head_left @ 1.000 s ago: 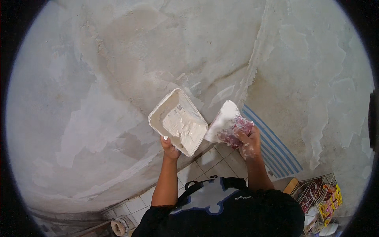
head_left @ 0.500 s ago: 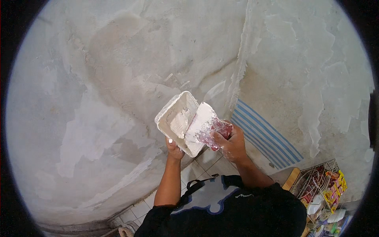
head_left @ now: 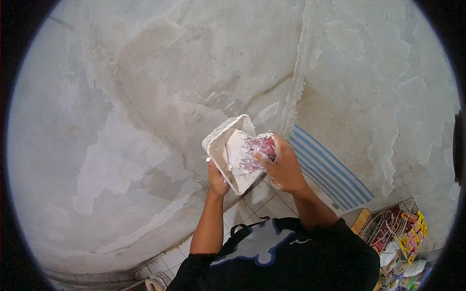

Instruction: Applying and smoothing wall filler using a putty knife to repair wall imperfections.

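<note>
My left hand [head_left: 218, 179] grips a white rectangular tub [head_left: 213, 138] by its near left side, and the tub tilts in the air. White paste coats its rim and inner walls. In my right hand [head_left: 286, 167] is a red putty knife [head_left: 259, 147], a wide flat scraper smeared with white paste. Its paste-covered blade reaches down inside the tub, so the tip and part of the tub's floor are hidden. White smears mark the fingers of my right hand.
A patchy plastered wall [head_left: 141, 97] rises ahead, with a rough vertical corner line [head_left: 297, 82]. A blue-and-white striped sheet [head_left: 330, 167] lies against it at right. A wire rack [head_left: 388, 225] with colourful packets stands lower right. Pale floor tiles [head_left: 274, 206] show below.
The putty knife has gone deeper into the tub and turned, with its blade now inside. The tub has shifted slightly right and tilted more.
</note>
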`<state>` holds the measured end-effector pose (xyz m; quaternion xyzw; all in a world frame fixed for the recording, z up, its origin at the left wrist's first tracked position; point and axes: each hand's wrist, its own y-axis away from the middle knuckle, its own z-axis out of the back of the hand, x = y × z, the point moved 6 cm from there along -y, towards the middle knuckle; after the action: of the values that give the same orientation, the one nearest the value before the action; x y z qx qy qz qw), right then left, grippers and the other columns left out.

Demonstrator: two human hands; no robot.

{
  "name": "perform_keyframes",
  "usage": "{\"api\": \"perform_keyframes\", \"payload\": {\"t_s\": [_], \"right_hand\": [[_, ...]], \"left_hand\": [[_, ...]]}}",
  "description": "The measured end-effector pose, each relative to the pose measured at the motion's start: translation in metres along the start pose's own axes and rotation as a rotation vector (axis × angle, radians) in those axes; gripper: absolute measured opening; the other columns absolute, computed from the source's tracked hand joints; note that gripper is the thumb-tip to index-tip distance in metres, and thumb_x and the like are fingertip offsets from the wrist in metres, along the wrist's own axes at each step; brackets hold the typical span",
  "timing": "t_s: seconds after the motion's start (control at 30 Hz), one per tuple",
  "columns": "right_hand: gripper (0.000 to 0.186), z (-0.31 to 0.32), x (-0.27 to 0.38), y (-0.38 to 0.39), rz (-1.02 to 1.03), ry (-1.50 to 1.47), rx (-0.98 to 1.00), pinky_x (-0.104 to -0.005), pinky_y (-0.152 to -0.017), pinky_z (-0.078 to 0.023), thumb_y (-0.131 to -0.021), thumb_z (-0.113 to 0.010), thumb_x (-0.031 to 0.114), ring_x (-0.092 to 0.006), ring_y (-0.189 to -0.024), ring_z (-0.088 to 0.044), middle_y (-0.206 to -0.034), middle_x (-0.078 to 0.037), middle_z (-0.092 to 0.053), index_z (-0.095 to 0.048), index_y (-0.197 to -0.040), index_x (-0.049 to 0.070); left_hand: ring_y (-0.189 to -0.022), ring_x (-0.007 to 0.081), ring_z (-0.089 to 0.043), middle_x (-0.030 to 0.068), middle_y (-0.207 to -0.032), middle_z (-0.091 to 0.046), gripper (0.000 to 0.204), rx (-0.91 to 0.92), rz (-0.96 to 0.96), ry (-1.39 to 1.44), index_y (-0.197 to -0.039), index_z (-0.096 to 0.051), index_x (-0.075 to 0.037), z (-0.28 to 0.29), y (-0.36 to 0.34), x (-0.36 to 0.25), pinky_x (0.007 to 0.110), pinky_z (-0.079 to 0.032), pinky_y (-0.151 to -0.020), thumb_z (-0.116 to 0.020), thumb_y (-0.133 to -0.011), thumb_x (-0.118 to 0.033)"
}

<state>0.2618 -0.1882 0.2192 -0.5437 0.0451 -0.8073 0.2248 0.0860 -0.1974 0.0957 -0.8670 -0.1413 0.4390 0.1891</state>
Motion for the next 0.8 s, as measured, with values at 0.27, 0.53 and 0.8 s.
{"api": "perform_keyframes", "payload": {"t_s": [0.27,0.53,0.8], "right_hand": [[0.034,-0.003,-0.006,-0.002,0.094,-0.09,0.003,-0.0471,-0.074,-0.049,-0.09,-0.066,0.021,-0.0431,-0.082,-0.066,-0.087,-0.026,-0.066,-0.055,-0.106,-0.006],[0.031,-0.021,-0.008,-0.004,0.24,-0.071,0.087,-0.0465,-0.083,-0.046,-0.091,-0.064,0.019,-0.0415,-0.09,-0.063,-0.096,-0.024,-0.065,-0.057,-0.112,-0.003],[0.029,-0.026,-0.007,-0.005,0.239,-0.155,0.129,-0.046,-0.082,-0.047,-0.09,-0.065,0.017,-0.0425,-0.089,-0.063,-0.096,-0.023,-0.066,-0.057,-0.109,-0.003]], "left_hand": [[-0.132,0.0277,-0.049,0.0131,-0.148,-0.046,0.079,0.025,-0.037,0.078,-0.152,-0.029,-0.003,-0.012,0.001,-0.001,0.044,-0.039,-0.112,-0.027,-0.102,-0.064],[-0.131,0.0277,-0.05,0.0138,-0.146,-0.048,0.078,-0.13,0.047,-0.075,-0.151,-0.034,-0.005,-0.011,0.008,-0.001,0.045,-0.04,-0.112,-0.027,-0.102,-0.064],[-0.131,0.0296,-0.052,0.0152,-0.145,-0.049,0.079,-0.053,0.053,-0.089,-0.149,-0.036,-0.005,-0.002,0.011,-0.003,0.047,-0.042,-0.111,-0.03,-0.1,-0.067]]}}
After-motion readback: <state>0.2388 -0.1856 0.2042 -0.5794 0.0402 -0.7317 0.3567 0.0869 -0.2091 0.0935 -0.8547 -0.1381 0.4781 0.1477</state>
